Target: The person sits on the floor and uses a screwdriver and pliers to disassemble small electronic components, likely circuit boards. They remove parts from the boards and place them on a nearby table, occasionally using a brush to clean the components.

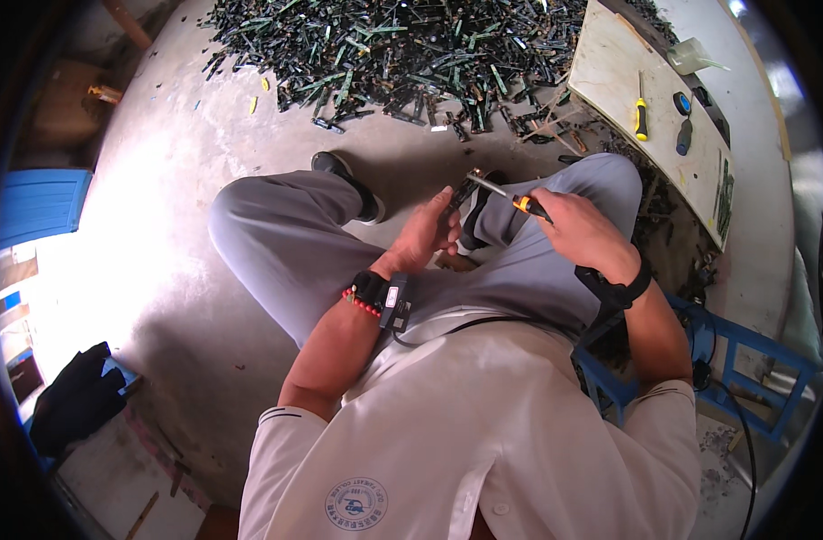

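Note:
My left hand (422,230) is closed around a small dark strip-like piece (462,193), holding it above my lap between my knees. In my right hand (584,232) is a screwdriver (529,206) with an orange and black handle and a metal shaft. Its shaft slants up and left, and the tip is at the far end of the dark piece. Whether the tip touches it I cannot tell. Fingers partly cover the piece, so its exact kind does not show.
A big heap of black and green strip-like parts (402,54) covers the floor ahead. On a pale board (682,171) at the right lie a yellow-handled screwdriver (642,119), a dark-handled tool (684,137) and a blue-black roll (682,103). Blue plastic frame (761,344) stands at my right.

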### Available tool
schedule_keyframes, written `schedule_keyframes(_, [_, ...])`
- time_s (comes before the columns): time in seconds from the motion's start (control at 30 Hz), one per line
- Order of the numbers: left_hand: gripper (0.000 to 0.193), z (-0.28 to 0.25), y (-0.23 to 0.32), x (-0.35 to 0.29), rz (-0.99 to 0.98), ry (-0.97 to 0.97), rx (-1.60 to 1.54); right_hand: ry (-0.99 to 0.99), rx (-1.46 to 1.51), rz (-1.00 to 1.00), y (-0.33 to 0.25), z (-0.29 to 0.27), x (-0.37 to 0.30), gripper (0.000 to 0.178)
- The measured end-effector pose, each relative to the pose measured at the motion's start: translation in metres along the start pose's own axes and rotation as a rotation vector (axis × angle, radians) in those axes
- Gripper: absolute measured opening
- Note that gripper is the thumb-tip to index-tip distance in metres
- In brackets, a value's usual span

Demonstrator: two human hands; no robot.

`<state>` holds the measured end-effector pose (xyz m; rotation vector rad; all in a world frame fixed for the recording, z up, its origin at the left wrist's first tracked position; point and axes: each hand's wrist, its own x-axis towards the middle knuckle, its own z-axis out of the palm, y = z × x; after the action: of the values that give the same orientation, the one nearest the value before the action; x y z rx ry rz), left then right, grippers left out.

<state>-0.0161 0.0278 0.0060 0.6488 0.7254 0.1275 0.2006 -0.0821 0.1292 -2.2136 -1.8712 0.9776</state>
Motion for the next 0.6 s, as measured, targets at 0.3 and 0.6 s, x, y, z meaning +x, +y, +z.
schedule_keyframes(0.3, [0.048, 0.003, 0.006, -0.007, 0.004, 0.065, 0.048, 0.042, -0.403, -0.082, -0.004, 0.003, 0.006, 0.015])
schedule_keyframes(0.6, [0.048, 0.000, 0.003, -0.005, 0.005, 0.061, 0.071, 0.108, -0.814, -0.158, -0.022, 0.003, 0.017, 0.012])
